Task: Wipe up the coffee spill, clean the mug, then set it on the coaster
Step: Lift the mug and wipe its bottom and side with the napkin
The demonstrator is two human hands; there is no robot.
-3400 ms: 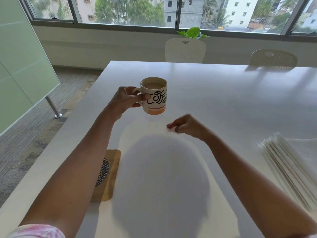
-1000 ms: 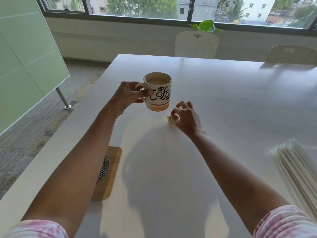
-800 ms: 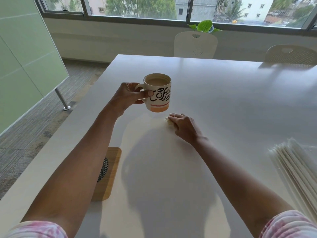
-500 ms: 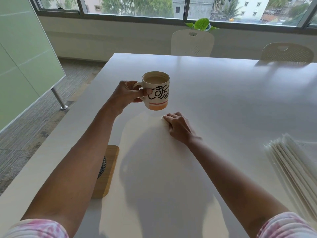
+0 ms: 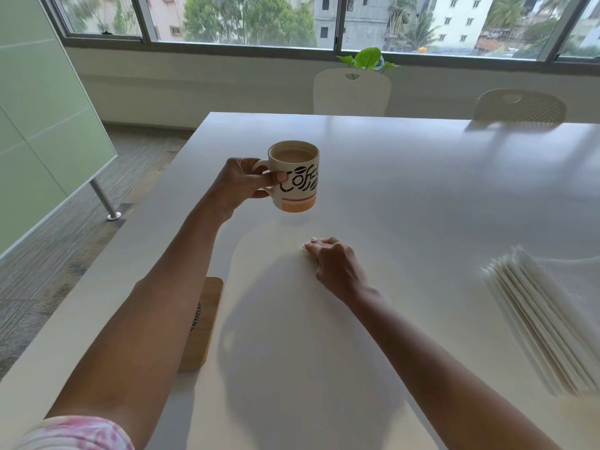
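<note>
The white table (image 5: 422, 190) is smooth and a little glossy. Its near and right edges are cut off by the picture. To the right of the mug and nearer to you lies a stack of thin white paper napkins (image 5: 545, 323), fanned so that you see the many edges; its right part runs out of the frame. To the left of the mug and much nearer to you lies the coaster (image 5: 207, 319), a flat wooden piece with rounded corners and a dark round pattern. Your left forearm hides most of it.

The mug (image 5: 297, 180) is cream ceramic with black lettering and an orange band at the bottom. It is upright, lifted above the table, and has pale brown coffee inside. Your left hand (image 5: 242, 183) grips its handle: the fingers are curled through it and the thumb lies on top.

Just below the mug and a little right, your right hand (image 5: 334, 264) rests on the table, fingers close together and pressing down a small crumpled tissue (image 5: 305, 247). Only a pale edge of it shows at the fingertips. The table surface under the hand is hidden.
</note>
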